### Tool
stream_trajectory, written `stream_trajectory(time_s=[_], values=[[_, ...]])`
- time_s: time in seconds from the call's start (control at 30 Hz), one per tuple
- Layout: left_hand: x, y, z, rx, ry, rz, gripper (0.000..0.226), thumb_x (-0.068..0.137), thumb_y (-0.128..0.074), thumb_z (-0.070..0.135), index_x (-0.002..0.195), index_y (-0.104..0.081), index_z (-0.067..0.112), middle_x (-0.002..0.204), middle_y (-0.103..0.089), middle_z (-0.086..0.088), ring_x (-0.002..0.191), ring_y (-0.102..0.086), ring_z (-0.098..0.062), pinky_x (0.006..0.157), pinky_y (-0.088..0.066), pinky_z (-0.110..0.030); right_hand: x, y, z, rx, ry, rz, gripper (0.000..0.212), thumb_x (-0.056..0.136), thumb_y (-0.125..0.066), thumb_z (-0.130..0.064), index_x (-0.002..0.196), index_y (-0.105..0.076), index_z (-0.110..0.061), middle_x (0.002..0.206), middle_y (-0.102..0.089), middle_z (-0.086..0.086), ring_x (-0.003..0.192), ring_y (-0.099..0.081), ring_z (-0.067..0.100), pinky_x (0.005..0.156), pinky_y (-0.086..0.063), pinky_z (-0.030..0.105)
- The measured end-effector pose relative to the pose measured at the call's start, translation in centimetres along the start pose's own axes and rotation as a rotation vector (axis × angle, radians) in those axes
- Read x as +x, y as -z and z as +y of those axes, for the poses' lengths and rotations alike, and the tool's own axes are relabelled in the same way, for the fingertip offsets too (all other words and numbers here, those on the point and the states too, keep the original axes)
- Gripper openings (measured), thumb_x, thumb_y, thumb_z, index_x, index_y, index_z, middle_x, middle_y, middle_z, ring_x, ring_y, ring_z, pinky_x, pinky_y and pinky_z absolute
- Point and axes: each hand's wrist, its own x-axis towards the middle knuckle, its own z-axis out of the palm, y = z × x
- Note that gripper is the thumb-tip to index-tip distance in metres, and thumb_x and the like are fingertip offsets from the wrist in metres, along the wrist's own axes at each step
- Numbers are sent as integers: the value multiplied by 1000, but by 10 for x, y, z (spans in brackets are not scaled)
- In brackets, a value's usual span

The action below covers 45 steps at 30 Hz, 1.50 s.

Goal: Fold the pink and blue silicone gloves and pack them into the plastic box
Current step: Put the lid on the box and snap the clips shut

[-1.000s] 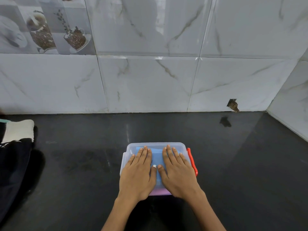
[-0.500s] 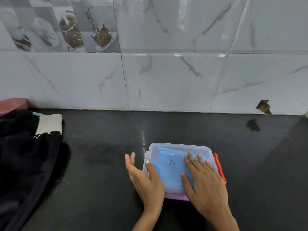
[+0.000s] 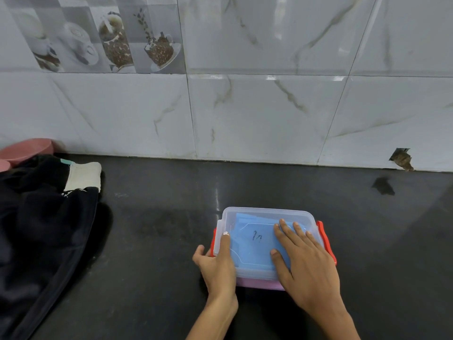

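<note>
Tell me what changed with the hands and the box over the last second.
The left hand slid off the lid to the box's left side and now grips the red left clip, thumb on top. The right hand shifted slightly right, still flat on the lid. The plastic box stayed on the counter, blue glove inside.

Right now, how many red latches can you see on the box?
2: left latch beside the left hand, right latch by the right hand. Near and far sides show none.
</note>
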Motion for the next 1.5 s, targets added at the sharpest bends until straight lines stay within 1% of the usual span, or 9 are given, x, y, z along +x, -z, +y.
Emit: stream_trajectory(time_s=[0.17, 0.6, 0.8, 1.03, 1.13, 1.23, 1.3, 1.4, 1.5], values=[[-4, 2, 2, 220, -460, 27, 66, 86, -62, 14, 140, -27, 24, 117, -55, 14, 104, -57, -11, 87, -47, -31, 0, 3, -2, 1, -10, 35, 58, 87, -28, -46, 129, -58, -18, 134, -57, -2, 126, -53, 21, 106, -37, 40], [-2, 4, 5, 278, -516, 0, 50, 91, -56, 7, 139, -44, 12, 136, -53, -4, 123, -50, -19, 105, -43, -43, -1, 2, -2, 10, -3, 48, 51, 86, -44, -41, 129, -57, -16, 135, -56, 0, 126, -52, 23, 106, -36, 42], [-2, 2, 4, 286, -562, 14, 47, 92, -53, 3, 138, -45, 8, 139, -53, -4, 128, -49, -15, 101, -37, -23, 0, 0, -2, 26, 15, 17, 55, 90, -34, -44, 137, -48, -20, 144, -46, -4, 136, -41, 20, 113, -26, 38], [7, 8, 7, 354, -604, -38, 45, 93, -52, 6, 138, -46, 11, 139, -52, -2, 132, -45, -17, 107, -36, -28, 4, -5, -7, 18, 11, -62, 57, 96, -22, -47, 148, -23, -24, 156, -22, -7, 146, -18, 17, 119, -9, 33], [6, 7, 10, 520, -599, 70, 51, 94, -49, 13, 143, -38, 21, 148, -41, 1, 144, -25, -25, 116, -27, -44, 5, -7, -12, 5, 16, -89, 57, 97, -20, -45, 149, -19, -24, 158, -18, -6, 147, -14, 18, 119, -7, 33], [0, 1, 14, 761, -888, 115, 57, 94, -47, 13, 147, -28, 13, 155, -28, -2, 144, -13, -12, 119, -6, -34, 6, -4, -21, 0, 11, -50, 58, 94, -20, -42, 145, -34, -17, 153, -33, 1, 142, -30, 25, 117, -21, 39], [-1, -7, 22, 884, -1036, 33, 59, 95, -46, 19, 148, -23, 9, 157, -19, -4, 144, -9, -10, 117, -1, -30, 9, -3, -25, 14, 32, -14, 58, 94, -22, -40, 141, -41, -13, 149, -40, 4, 138, -36, 27, 114, -27, 43], [10, -12, 31, 1202, -1157, -204, 58, 99, -34, 29, 151, -13, 12, 160, -3, -2, 148, -1, -16, 117, 3, -28, 15, -10, -25, 55, 65, -80, 55, 98, -26, -39, 148, -25, -16, 157, -23, 2, 146, -18, 24, 119, -11, 38], [24, -9, 31, 1415, -1038, -374, 56, 101, -24, 34, 151, -9, 16, 161, -3, 1, 148, 0, -13, 118, 1, -28, 17, -11, -24, 59, 63, -59, 54, 98, -29, -39, 148, -27, -16, 156, -25, 2, 145, -20, 24, 119, -11, 39]])
